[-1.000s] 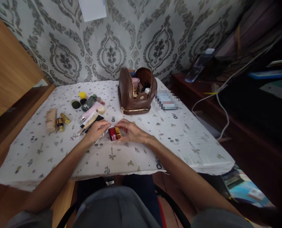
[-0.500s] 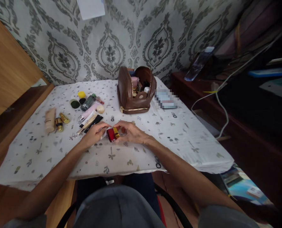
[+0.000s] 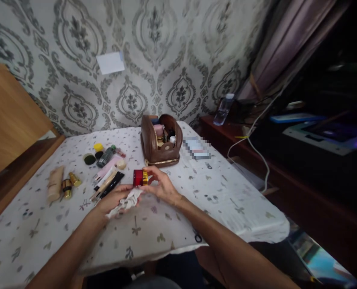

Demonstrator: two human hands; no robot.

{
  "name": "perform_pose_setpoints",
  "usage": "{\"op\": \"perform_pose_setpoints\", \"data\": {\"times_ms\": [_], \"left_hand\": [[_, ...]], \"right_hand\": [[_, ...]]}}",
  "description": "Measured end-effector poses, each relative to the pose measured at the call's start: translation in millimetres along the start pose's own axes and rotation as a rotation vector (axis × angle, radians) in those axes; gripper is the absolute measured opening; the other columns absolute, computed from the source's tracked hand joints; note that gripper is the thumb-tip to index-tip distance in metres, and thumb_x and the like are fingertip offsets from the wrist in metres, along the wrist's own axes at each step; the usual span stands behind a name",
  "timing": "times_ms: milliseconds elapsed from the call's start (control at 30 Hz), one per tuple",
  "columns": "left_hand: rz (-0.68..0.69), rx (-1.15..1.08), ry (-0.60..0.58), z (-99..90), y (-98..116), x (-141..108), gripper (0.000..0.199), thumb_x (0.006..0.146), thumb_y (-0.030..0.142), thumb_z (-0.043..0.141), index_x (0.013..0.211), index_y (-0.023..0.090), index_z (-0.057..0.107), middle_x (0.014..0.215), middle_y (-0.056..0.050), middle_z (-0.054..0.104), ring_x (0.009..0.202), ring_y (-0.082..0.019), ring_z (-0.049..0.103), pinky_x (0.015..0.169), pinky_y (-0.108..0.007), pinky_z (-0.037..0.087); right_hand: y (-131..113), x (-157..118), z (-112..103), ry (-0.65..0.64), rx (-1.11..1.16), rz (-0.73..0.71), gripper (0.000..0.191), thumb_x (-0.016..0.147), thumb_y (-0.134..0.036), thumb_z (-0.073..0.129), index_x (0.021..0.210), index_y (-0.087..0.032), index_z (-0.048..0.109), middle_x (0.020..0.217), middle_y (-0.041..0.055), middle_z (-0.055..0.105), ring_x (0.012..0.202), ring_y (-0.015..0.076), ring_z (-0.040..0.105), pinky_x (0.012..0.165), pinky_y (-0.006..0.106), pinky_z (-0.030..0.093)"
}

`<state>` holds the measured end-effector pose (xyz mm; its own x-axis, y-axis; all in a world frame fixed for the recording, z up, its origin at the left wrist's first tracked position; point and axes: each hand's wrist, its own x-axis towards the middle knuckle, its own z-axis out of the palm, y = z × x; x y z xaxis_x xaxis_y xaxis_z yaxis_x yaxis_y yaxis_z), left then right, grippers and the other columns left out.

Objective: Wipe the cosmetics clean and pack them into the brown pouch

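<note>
Pinched at the gold lid (image 3: 145,178) by the right hand (image 3: 165,187), a red jar (image 3: 137,178) is held over the table (image 3: 148,237), apparently to keep its side uncovered, as the left hand (image 3: 112,199) grips a tissue (image 3: 127,204)

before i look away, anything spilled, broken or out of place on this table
Nothing stands out: no visible spill or breakage. The brown bag gapes open but sits upright, and the right hand holds the red jar sideways, gold lid on.
</note>
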<state>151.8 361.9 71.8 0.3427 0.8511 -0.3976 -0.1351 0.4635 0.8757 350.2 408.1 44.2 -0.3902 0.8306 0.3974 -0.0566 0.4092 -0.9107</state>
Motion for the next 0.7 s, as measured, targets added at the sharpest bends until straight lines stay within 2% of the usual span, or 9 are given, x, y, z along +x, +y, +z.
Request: {"op": "perform_pose_setpoints", "data": {"times_ms": [100,200,333,433,533,567,633,700], "left_hand": [[0.013,-0.003,-0.076,8.9,7,2,0.054,0.059,0.048,0.088,0.095,0.010,0.075,0.076,-0.008,0.071,0.056,-0.015,0.062,0.036,-0.018,0.027],[0.072,-0.002,-0.105,13.7,12,7,0.051,0.059,0.050,0.089,0.089,0.011,0.074,0.073,-0.006,0.069,0.055,-0.014,0.062,0.036,-0.017,0.028],[0.119,-0.032,-0.061,6.5,9,16,0.046,0.060,0.046,0.089,0.085,0.012,0.072,0.071,-0.005,0.068,0.054,-0.013,0.062,0.035,-0.016,0.028],[0.108,-0.078,0.000,-2.7,2,21,0.049,0.058,0.046,0.091,0.088,0.012,0.071,0.069,-0.005,0.069,0.051,-0.011,0.060,0.036,-0.015,0.028],[0.097,-0.128,0.055,-8.1,-1,23,0.055,0.052,0.045,0.094,0.088,0.012,0.070,0.068,-0.005,0.070,0.053,-0.011,0.061,0.041,-0.016,0.036],[0.099,-0.139,0.075,-9.0,-1,23,0.056,0.051,0.045,0.095,0.088,0.012,0.070,0.069,-0.005,0.071,0.054,-0.012,0.062,0.043,-0.016,0.038],[0.102,-0.141,0.102,-10.1,-1,24,0.056,0.050,0.043,0.095,0.089,0.013,0.069,0.071,-0.005,0.071,0.056,-0.012,0.063,0.042,-0.016,0.037],[0.103,-0.123,0.110,-11.3,-1,24,0.055,0.052,0.044,0.094,0.090,0.014,0.069,0.071,-0.004,0.071,0.055,-0.012,0.061,0.038,-0.016,0.030]], "right_hand": [[-4,2,-5,0.083,-0.016,-0.027,0.053,0.072,-0.039,0.081,0.117,-0.022,0.058,0.105,0.0052,0.066,0.099,0.0205,0.063,0.074,0.030,0.051],[-17,4,-15,0.136,-0.116,-0.106,0.052,0.073,-0.038,0.082,0.118,-0.022,0.061,0.104,0.0050,0.064,0.095,0.0197,0.062,0.076,0.031,0.051],[-42,17,-43,0.193,-0.322,-0.230,0.051,0.077,-0.040,0.079,0.122,-0.023,0.063,0.105,0.0060,0.063,0.092,0.0199,0.062,0.081,0.034,0.051],[-62,46,-73,0.307,-0.437,-0.245,0.050,0.078,-0.043,0.077,0.121,-0.023,0.063,0.108,0.0070,0.066,0.097,0.0222,0.063,0.085,0.037,0.051],[-81,87,-103,0.443,-0.563,-0.134,0.063,0.073,-0.041,0.079,0.127,-0.019,0.055,0.103,0.0065,0.068,0.091,0.0222,0.065,0.081,0.035,0.050],[-86,101,-111,0.446,-0.660,-0.073,0.064,0.072,-0.040,0.079,0.126,-0.016,0.054,0.101,0.0063,0.069,0.089,0.0220,0.065,0.081,0.034,0.049],[-94,125,-120,0.401,-0.864,0.032,0.055,0.072,-0.039,0.078,0.118,-0.016,0.057,0.100,0.0056,0.070,0.088,0.0215,0.065,0.079,0.032,0.048],[-98,142,-121,0.269,-1.060,0.137,0.046,0.076,-0.039,0.075,0.114,-0.017,0.060,0.099,0.0058,0.072,0.088,0.0215,0.065,0.076,0.030,0.046]]}}
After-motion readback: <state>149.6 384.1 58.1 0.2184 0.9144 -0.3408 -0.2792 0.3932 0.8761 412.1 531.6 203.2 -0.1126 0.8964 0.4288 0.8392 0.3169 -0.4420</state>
